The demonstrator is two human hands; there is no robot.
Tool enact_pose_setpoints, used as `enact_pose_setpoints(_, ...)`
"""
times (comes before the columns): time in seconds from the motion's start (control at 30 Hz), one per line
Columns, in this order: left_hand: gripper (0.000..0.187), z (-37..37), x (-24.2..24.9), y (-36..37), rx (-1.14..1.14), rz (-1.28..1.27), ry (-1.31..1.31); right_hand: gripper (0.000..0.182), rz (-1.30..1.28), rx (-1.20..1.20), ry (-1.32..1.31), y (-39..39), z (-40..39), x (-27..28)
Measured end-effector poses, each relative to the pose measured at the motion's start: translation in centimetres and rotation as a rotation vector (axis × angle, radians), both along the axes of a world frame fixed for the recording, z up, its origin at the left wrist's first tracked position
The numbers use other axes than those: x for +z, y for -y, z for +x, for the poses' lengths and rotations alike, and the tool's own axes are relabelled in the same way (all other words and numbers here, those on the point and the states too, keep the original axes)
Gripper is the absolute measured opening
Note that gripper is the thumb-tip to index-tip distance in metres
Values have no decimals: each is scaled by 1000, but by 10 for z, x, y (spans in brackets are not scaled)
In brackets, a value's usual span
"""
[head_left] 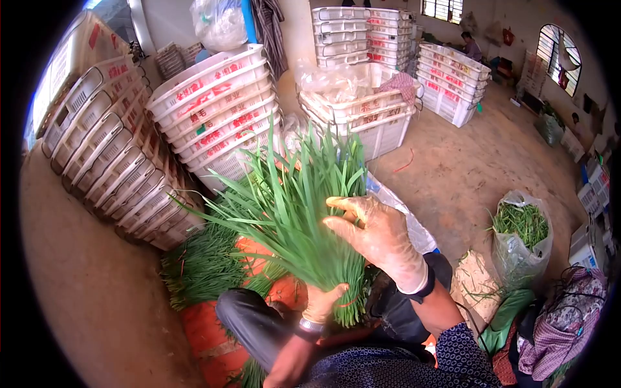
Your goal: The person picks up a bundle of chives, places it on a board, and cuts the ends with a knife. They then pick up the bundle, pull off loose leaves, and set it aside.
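My left hand (322, 301), in a pale thin glove, is wrapped round the lower part of a large bunch of garlic chives (301, 220). Its long flat green leaves fan up and to the left, and the cut ends point down over my lap. My right hand (380, 234), gloved too, is raised at the right side of the leaves. Its thumb and forefinger are apart, with nothing visible between them; the other fingers are partly curled. A pile of more chives (204, 265) lies to the left on an orange-red sheet (206, 333).
Stacked white crates (217, 107) stand ahead and left, with another leaning stack (119, 155) beside them. A crate (381, 132) ahead holds clear plastic. At right are a plastic bag of greens (522, 226) and a heap of cloth (563, 323). Other people sit far back.
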State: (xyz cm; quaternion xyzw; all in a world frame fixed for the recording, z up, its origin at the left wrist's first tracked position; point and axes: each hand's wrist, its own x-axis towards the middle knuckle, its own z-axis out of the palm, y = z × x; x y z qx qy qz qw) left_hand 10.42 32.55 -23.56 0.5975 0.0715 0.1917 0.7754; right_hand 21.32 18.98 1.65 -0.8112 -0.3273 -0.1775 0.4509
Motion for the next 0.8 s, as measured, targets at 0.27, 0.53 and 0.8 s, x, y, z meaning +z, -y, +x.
enact_pose_setpoints(0.27, 72, -3, 12, 1, -9, -43, -1, 18, -16, 131, -103, 20, 8, 11)
enact_pose_setpoints(0.53, 84, -7, 10, -13, -38, -69, -6, 29, -114, 365, -580, 64, 4, 83)
enact_pose_setpoints(0.8, 78, -23, 9, -15, -90, -65, 6, 29, 178, 50, -29, 55, 45, 59)
